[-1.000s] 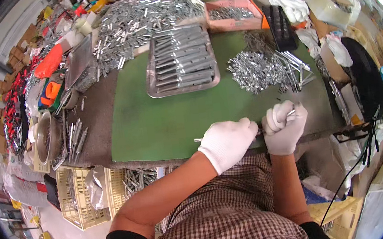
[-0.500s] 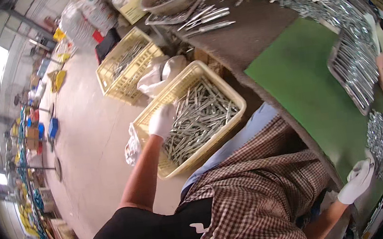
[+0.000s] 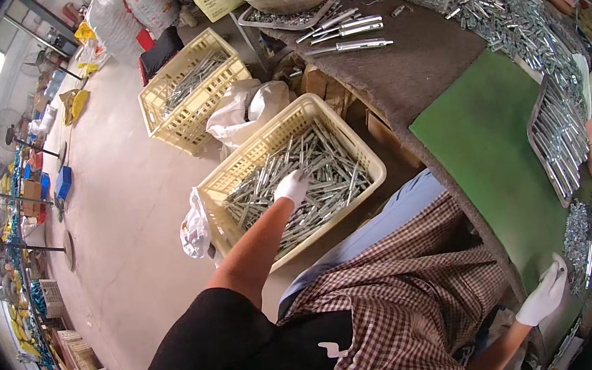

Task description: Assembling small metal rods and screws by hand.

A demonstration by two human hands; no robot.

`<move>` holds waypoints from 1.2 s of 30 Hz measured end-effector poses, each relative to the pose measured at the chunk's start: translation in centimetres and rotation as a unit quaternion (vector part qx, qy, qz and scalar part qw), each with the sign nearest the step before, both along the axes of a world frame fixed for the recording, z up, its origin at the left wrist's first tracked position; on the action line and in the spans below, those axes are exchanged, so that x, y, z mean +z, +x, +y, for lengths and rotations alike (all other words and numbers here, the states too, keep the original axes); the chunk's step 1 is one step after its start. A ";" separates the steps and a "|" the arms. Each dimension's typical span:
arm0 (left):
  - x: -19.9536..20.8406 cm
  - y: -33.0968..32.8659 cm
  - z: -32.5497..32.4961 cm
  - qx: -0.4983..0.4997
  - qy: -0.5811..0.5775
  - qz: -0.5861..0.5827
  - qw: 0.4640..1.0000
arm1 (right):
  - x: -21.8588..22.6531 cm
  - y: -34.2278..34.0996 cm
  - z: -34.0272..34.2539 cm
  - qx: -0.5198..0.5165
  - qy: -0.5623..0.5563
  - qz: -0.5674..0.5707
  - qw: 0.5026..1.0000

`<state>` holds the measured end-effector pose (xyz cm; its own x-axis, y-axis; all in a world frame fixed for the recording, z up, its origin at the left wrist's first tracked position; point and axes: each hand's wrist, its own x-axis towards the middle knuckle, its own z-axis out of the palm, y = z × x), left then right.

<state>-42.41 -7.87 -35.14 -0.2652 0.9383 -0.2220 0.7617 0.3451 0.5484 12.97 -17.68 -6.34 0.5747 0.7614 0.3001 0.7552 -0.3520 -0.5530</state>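
Reaching into a basket of metal rods: left hand, fingers apart or clamped, I can't tell.

The left forearm, bare below a black sleeve, reaches forward and down, the white-gloved left hand pointing away from the body, its grip unclear. The right forearm angles outward; the white-gloved right hand has its fingers partly bent.

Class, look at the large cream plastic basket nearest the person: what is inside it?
Inside the cream plastic basket lie many slim silvery metal rods, with the white-gloved left hand over some. Deeper layers and the basket's floor are covered.
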 end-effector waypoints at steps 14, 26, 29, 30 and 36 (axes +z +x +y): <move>-4.1 0.5 -1.9 -0.248 -0.083 0.242 0.934 | -0.8 0.0 -0.1 -0.030 0.025 -0.017 0.999; -0.4 -0.1 -3.9 -0.276 -0.284 0.228 0.889 | 0.4 -1.9 0.1 -0.079 -0.027 0.001 0.997; -1.1 -2.5 -3.5 -0.192 -0.156 0.104 0.963 | -0.5 -1.2 -0.3 -0.048 0.037 -0.036 0.998; 0.6 -0.4 -1.0 -0.258 -0.043 0.103 0.959 | -0.2 -0.7 -0.7 -0.066 0.026 -0.040 0.997; -1.1 -1.4 6.8 -0.100 0.074 0.214 0.969 | 0.1 -3.4 1.5 0.017 0.071 -0.040 0.997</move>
